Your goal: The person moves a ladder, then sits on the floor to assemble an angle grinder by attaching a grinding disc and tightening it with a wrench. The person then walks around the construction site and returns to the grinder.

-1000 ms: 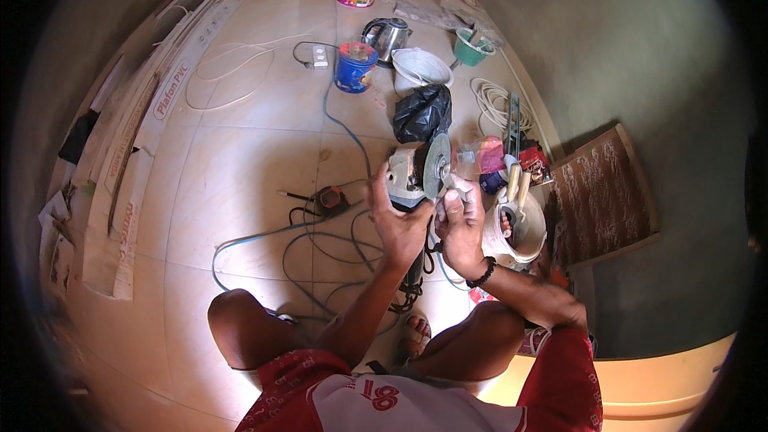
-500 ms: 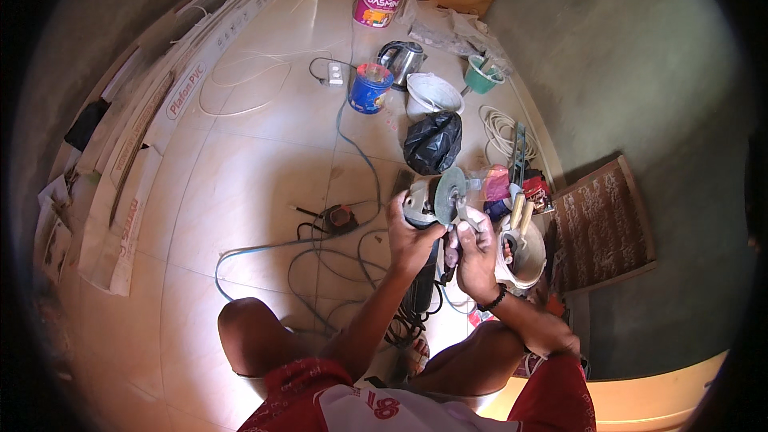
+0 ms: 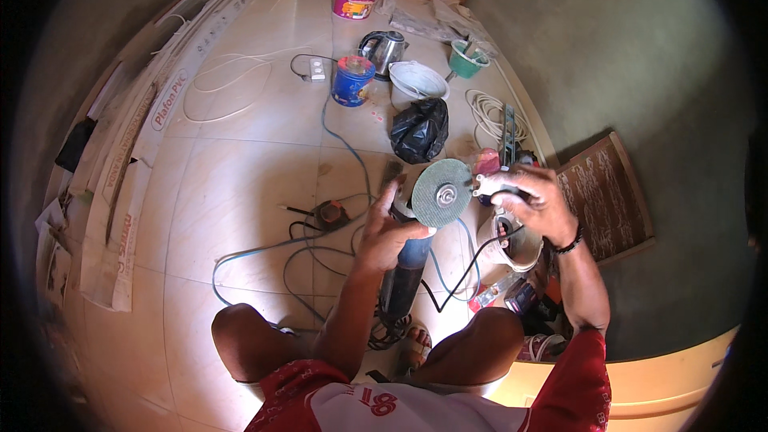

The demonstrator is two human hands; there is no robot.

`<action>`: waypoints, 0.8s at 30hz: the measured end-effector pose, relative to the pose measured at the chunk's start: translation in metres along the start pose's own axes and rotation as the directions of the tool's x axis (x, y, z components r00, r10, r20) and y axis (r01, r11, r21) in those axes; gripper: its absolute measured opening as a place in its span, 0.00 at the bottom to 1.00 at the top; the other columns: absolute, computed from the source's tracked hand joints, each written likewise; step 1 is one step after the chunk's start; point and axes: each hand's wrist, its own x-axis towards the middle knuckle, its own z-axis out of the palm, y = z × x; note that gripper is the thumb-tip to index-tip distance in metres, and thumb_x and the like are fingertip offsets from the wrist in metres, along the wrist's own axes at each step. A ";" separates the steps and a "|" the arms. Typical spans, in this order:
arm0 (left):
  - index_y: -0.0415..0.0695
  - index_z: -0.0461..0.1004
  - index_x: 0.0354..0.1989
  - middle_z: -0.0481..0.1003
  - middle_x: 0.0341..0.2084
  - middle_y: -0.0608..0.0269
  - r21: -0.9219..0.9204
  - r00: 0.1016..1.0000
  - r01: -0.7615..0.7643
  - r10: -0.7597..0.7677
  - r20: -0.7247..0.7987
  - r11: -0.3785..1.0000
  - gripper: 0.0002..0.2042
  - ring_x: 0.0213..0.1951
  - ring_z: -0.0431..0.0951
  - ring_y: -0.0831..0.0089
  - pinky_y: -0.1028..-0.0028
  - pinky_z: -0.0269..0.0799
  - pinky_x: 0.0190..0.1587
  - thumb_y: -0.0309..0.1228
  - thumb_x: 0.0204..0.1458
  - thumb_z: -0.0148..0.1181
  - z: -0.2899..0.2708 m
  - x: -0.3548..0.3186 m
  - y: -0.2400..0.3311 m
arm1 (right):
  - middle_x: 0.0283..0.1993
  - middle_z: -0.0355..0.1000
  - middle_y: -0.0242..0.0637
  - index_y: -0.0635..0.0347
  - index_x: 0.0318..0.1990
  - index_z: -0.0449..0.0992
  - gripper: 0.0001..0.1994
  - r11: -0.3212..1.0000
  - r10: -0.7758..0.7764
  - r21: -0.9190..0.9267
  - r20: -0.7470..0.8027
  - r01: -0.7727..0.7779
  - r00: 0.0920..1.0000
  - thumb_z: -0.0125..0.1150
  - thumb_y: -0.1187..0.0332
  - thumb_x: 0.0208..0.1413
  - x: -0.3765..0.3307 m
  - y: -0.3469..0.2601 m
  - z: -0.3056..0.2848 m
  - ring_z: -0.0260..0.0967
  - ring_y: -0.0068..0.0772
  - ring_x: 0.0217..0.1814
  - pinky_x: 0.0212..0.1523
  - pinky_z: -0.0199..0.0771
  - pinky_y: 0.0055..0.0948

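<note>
My left hand (image 3: 387,228) is wrapped round the head of an angle grinder (image 3: 404,276), whose dark body points down toward my feet. A round green-grey disc (image 3: 436,206) sits on the grinder, its face and metal centre nut turned up toward me. To the right of the disc, my right hand (image 3: 538,202) is closed on a pin spanner (image 3: 482,185) with a pale two-pronged end. The spanner's end is apart from the disc. A black cable (image 3: 460,288) loops between the grinder's side and my right hand; where it ends is hidden.
A white bucket (image 3: 524,254) with tools stands below my right hand. Ahead are a black plastic bag (image 3: 420,130), a white basin (image 3: 419,84), a blue bucket (image 3: 353,84) and a kettle (image 3: 387,52). A tape measure (image 3: 331,214) and looping cords lie at left. Long boxes (image 3: 164,120) line the left wall.
My right hand has drawn away from the disc's centre, to the right and slightly up, with the spanner. The grinder has turned so that the disc's face shows more fully.
</note>
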 end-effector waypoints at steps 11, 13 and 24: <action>0.37 0.64 0.56 0.72 0.45 0.59 0.106 0.986 0.101 -0.114 0.123 0.989 0.34 0.46 0.72 0.71 0.73 0.69 0.49 0.15 0.30 0.59 0.025 -0.009 -0.005 | 0.47 0.72 0.37 0.48 0.45 0.78 0.18 0.896 -0.095 -0.314 0.555 0.314 0.827 0.65 0.71 0.42 0.026 -0.049 -0.055 0.68 0.43 0.53 0.53 0.65 0.45; 0.37 0.64 0.56 0.72 0.45 0.59 0.096 0.976 0.160 -0.172 0.134 0.982 0.35 0.46 0.72 0.72 0.73 0.69 0.49 0.15 0.30 0.59 0.028 -0.012 -0.005 | 0.47 0.72 0.35 0.46 0.45 0.78 0.18 0.873 -0.041 -0.359 0.618 0.329 0.785 0.65 0.71 0.42 0.030 -0.055 -0.048 0.66 0.43 0.54 0.54 0.62 0.47; 0.38 0.66 0.54 0.74 0.39 0.61 0.214 0.967 0.161 -0.198 0.163 0.964 0.34 0.41 0.73 0.74 0.74 0.71 0.43 0.16 0.28 0.62 0.028 -0.015 -0.015 | 0.37 0.69 0.32 0.43 0.42 0.78 0.18 0.759 -0.029 -0.451 0.697 0.470 0.716 0.65 0.70 0.39 0.033 -0.066 -0.042 0.69 0.35 0.46 0.50 0.57 0.42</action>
